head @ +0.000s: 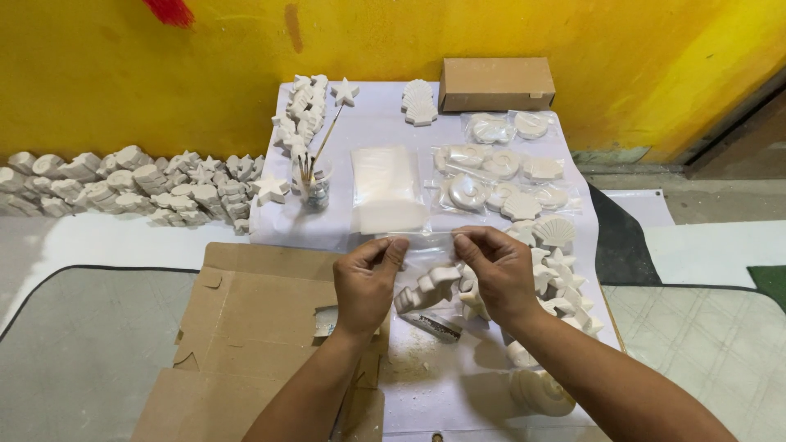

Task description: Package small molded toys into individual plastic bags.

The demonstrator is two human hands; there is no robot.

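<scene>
Open cardboard (246, 327) leftward — plaster shells (548, 233), brush jar (313, 190) crowding ahead, right.

Both bare forearms rise from the bottom of the frame, the left from bottom centre, the right from the lower right corner, and slant inward so the hands meet just below the middle. The left hand (366, 281) shows its back to the camera, thumb and forefinger pressed together in a pinch grip at its upper right. The right hand (498, 268) mirrors it, fingers curled, thumb and forefinger pinched at its upper left. The two pinches sit level, near but apart
</scene>
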